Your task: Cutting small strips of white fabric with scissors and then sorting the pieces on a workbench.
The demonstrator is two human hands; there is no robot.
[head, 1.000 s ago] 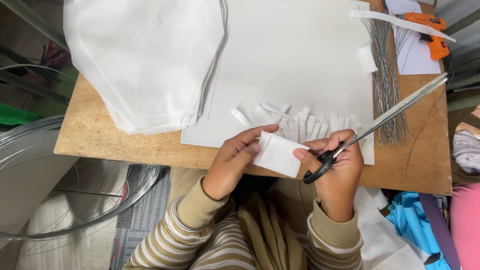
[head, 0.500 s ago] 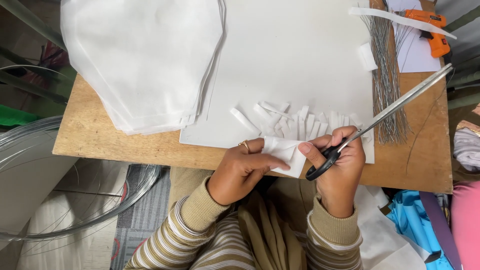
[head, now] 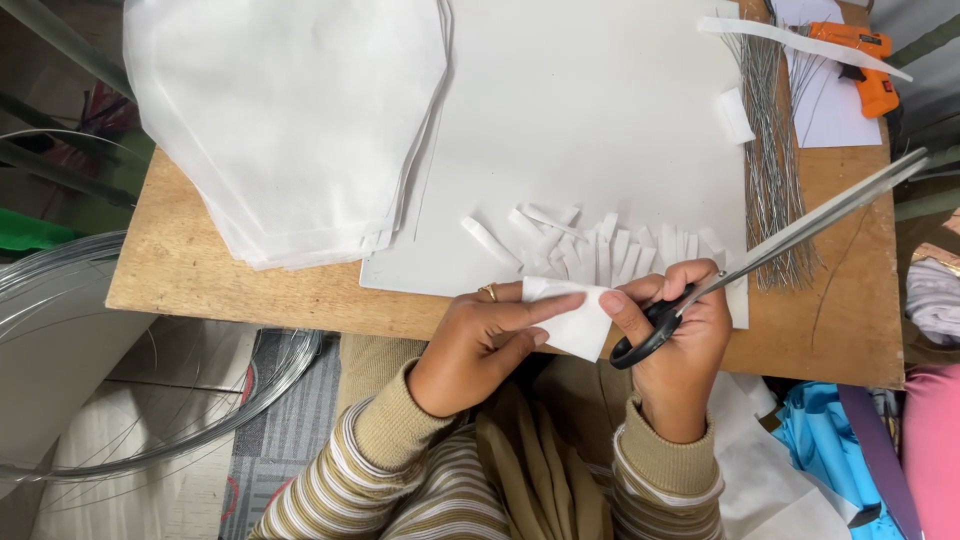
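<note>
My left hand (head: 478, 345) holds a small white paper piece (head: 572, 320) at the near edge of the wooden table (head: 200, 270), thumb and fingers pinching it. My right hand (head: 680, 340) grips long scissors (head: 790, 238) by their black handles, blades together and pointing up to the right; its thumb also touches the paper piece. Several cut white strips (head: 590, 245) lie just beyond both hands on a large white sheet (head: 580, 120).
A thick stack of white shaped sheets (head: 290, 110) covers the table's far left. A bundle of thin metal wires (head: 770, 170) and an orange glue gun (head: 860, 60) lie at the far right. Coiled wire (head: 130, 400) sits on the floor at left, blue fabric (head: 830, 440) at right.
My left hand set the paper down near the strips, then drew it back toward me. The right hand's thumb has come onto the paper; the scissors stayed pointing up right.
</note>
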